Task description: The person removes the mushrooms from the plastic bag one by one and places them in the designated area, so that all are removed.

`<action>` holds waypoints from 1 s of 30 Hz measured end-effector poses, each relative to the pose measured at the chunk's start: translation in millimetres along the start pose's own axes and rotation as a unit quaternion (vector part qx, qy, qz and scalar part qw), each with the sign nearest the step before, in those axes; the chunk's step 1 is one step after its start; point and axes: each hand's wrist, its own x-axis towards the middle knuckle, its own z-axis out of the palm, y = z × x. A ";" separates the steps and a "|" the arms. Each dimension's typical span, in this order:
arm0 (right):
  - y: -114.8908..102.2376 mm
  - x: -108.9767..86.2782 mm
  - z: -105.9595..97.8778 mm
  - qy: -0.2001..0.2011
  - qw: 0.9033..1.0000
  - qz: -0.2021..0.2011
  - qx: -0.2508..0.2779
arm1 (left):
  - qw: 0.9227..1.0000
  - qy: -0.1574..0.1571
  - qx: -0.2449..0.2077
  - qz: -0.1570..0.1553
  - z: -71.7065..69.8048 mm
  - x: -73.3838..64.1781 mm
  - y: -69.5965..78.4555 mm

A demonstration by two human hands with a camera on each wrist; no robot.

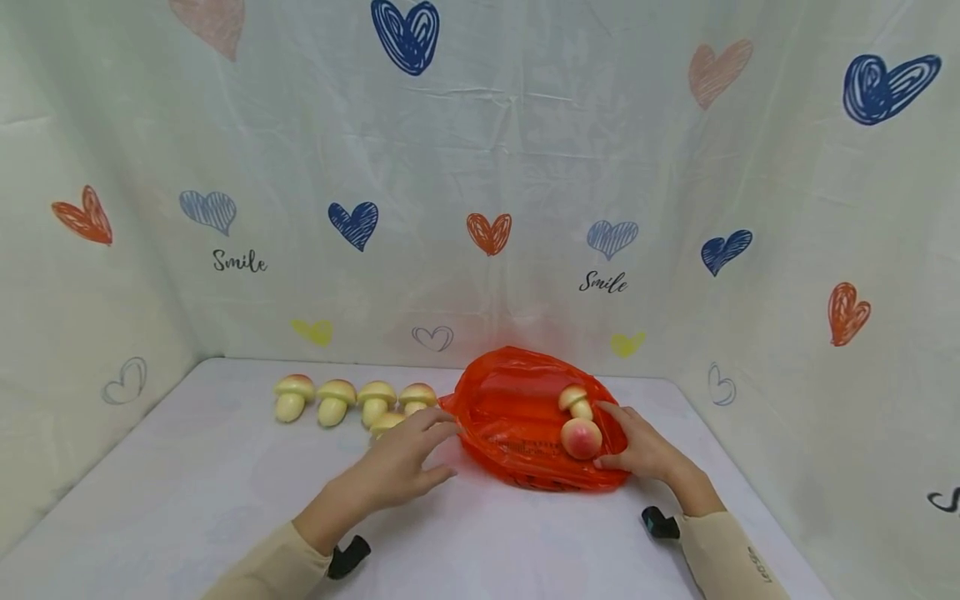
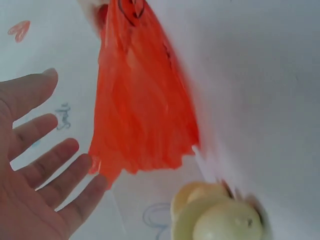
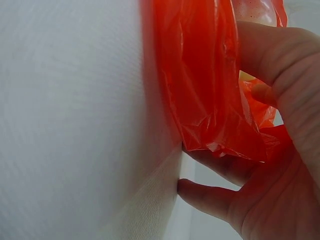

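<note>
A red plastic bag (image 1: 517, 400) lies spread with its mouth open. At its right rim sits a toy mushroom (image 1: 576, 402) with a pale yellow stem, beside another with a pink-red cap (image 1: 581, 439) facing up. My right hand (image 1: 648, 447) grips the bag's right edge, with the film between thumb and fingers in the right wrist view. Near the bag's left side, my left hand (image 1: 401, 462) is spread and holds nothing. Just beyond it stands a row of yellow mushrooms (image 1: 335, 402) with pinkish caps; one more (image 1: 386, 423) is partly hidden behind that hand.
The white table (image 1: 187, 492) is closed in by a pale curtain (image 1: 517, 150) printed with hearts and "Smile" at the back and both sides. The bag reaches close to the table's back edge. Black devices (image 1: 349, 557) sit at both wrists.
</note>
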 end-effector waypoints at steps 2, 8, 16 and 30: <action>0.0 -0.2 0.1 0.000 1.000 -0.003 0.000 | 1.000 0.002 -0.001 0.014 5.3 5.2 4.2; 0.0 1.0 1.4 -0.001 1.000 -0.004 -0.002 | 1.000 -0.002 0.001 0.026 18.9 21.4 19.4; 0.8 0.6 3.2 -0.004 1.000 0.002 0.003 | 0.998 -0.052 -0.036 0.007 33.4 42.9 33.8; 0.2 1.0 2.1 -0.001 1.000 0.012 0.005 | 0.988 -0.129 -0.083 -0.028 66.8 83.9 37.1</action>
